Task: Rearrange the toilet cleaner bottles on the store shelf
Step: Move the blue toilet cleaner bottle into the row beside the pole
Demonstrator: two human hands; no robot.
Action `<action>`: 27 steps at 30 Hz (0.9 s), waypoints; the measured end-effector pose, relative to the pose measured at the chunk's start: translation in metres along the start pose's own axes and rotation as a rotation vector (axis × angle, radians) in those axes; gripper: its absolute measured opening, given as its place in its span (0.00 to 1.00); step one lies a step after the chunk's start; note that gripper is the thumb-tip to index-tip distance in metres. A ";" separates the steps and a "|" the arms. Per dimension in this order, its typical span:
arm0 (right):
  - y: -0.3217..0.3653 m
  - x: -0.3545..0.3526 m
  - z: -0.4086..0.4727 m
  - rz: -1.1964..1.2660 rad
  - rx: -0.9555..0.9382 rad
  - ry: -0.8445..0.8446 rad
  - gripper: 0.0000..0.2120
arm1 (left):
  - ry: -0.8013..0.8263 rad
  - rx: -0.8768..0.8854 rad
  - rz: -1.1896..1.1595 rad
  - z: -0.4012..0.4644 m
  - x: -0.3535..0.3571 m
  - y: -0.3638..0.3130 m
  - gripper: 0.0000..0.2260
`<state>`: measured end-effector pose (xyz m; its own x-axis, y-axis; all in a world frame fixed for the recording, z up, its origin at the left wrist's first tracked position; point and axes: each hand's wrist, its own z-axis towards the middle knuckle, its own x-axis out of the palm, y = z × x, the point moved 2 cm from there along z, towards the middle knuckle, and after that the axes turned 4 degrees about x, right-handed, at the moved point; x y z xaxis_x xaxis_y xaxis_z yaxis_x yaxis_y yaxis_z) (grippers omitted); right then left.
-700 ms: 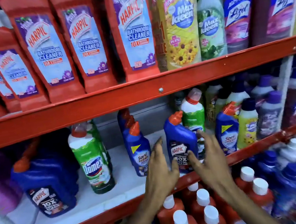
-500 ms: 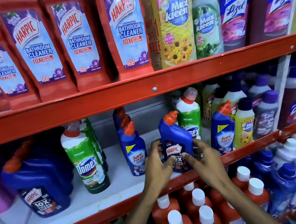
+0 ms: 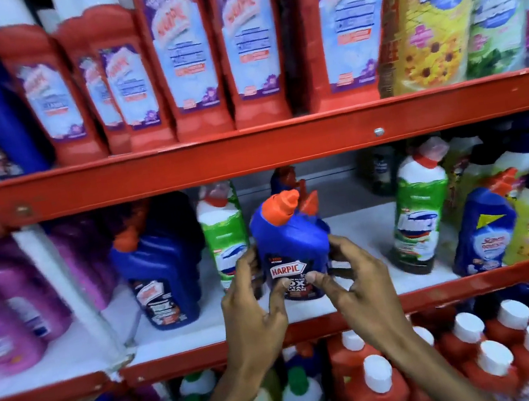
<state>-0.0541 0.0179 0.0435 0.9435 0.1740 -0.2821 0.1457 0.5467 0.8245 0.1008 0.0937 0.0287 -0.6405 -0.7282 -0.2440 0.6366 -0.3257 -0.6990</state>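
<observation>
Now both your hands are closed on the blue Harpic bottle [image 3: 289, 248]; half a second ago they were only arriving at its base. Left hand [image 3: 254, 309]: thumb on the front label, fingers wrapped round the left flank. Right hand [image 3: 354, 276]: thumb on the label's lower right, fingers curled behind the right side. So each grip is pinching the bottle, neither spread nor empty.

Position: the bottle sits upright on the middle shelf [image 3: 310, 326], near the front lip. Whether its base touches the white board or is lifted clear, you cannot tell; your hands cover it.

Change noted: a moment back this bottle stood just beside the right-hand green Domex bottle [image 3: 420, 207]. It now stands well apart from that one, with bare shelf between, and close to the left-hand Domex bottle [image 3: 225, 237] and the large blue Harpic bottle [image 3: 159, 276]. The view has also swung leftward and is motion-blurred.

Judgement: you are moving it toward its matching brand. Next, set it beside the large Harpic, label forward.
</observation>
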 end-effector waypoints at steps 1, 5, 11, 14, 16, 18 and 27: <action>0.006 0.018 -0.001 0.026 0.003 0.031 0.22 | -0.021 -0.001 0.032 -0.001 -0.018 0.005 0.27; 0.029 0.088 -0.003 0.070 -0.024 0.168 0.21 | -0.099 -0.033 0.159 -0.007 -0.083 0.032 0.26; 0.043 0.176 -0.003 0.023 -0.041 0.288 0.20 | -0.164 -0.125 0.290 -0.011 -0.149 0.069 0.25; 0.041 0.202 -0.002 -0.024 -0.050 0.297 0.22 | -0.147 -0.172 0.294 -0.013 -0.162 0.089 0.25; 0.038 0.213 -0.002 -0.039 -0.031 0.305 0.23 | -0.136 -0.186 0.314 -0.015 -0.167 0.099 0.28; 0.035 0.219 -0.003 -0.053 -0.028 0.307 0.23 | -0.132 -0.186 0.322 -0.016 -0.169 0.107 0.29; 0.030 0.186 -0.015 -0.138 -0.110 0.226 0.26 | -0.199 -0.051 0.369 -0.027 -0.162 0.092 0.32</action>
<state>0.1210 0.0785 0.0086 0.8245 0.2633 -0.5009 0.2238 0.6612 0.7160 0.2516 0.1981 -0.0148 -0.2745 -0.8944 -0.3531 0.7827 0.0054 -0.6224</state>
